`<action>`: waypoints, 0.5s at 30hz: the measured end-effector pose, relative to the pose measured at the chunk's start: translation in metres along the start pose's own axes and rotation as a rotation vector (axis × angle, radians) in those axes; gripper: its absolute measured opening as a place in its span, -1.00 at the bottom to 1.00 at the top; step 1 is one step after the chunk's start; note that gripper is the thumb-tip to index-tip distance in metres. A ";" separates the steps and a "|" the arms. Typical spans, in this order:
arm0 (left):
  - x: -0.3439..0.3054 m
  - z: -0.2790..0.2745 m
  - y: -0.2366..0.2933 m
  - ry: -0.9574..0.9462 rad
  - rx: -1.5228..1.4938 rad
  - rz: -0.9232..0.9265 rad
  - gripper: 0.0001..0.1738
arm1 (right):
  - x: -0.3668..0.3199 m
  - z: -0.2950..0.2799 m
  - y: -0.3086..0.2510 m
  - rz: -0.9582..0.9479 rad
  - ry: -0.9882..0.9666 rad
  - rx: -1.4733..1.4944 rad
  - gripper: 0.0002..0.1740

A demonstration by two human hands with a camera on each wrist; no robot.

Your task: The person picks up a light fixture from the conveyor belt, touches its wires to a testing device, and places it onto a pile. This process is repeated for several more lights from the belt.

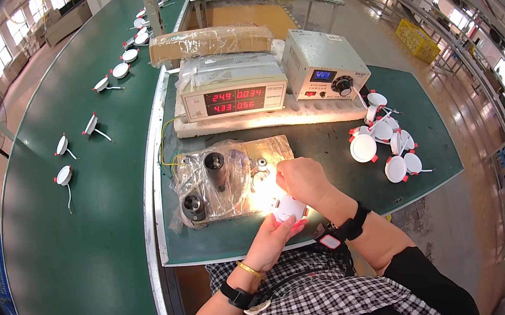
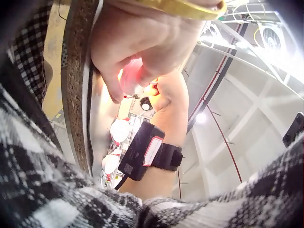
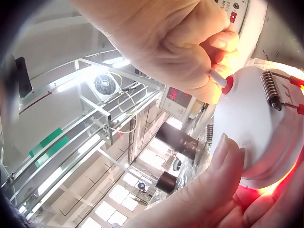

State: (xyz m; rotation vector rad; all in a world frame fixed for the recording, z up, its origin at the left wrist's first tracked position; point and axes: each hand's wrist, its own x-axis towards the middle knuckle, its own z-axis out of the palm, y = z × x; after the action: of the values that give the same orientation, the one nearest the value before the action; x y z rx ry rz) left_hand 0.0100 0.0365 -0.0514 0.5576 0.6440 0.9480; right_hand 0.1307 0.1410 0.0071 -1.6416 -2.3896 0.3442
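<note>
Over the counter (image 1: 225, 242), the lit LED downlight (image 1: 289, 209), seemingly light and rigid, is gripped in the left hand (image 1: 270, 242), its cable (image 3: 217, 77) pinched in the right hand (image 1: 304, 181), and is best held by its housing (image 3: 240, 121), clear of the spring clip (image 3: 270, 89).

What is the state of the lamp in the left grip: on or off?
On. In the right wrist view, the lamp shines brightly along its lower rim, and the left grip glows red against it.
</note>
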 end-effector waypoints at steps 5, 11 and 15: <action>0.000 0.000 0.001 0.000 -0.002 -0.014 -0.60 | 0.000 0.000 0.000 -0.002 0.004 -0.004 -0.81; -0.001 0.001 0.002 -0.005 0.048 -0.008 -0.57 | 0.000 0.000 0.001 -0.005 -0.002 -0.014 -0.82; -0.001 0.000 0.001 -0.004 0.066 -0.023 -0.55 | -0.001 0.000 0.003 -0.006 -0.020 -0.015 -0.81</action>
State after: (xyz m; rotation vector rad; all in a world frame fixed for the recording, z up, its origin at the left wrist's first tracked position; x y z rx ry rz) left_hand 0.0090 0.0365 -0.0506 0.6095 0.6789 0.9062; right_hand 0.1335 0.1406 0.0059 -1.6450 -2.4161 0.3440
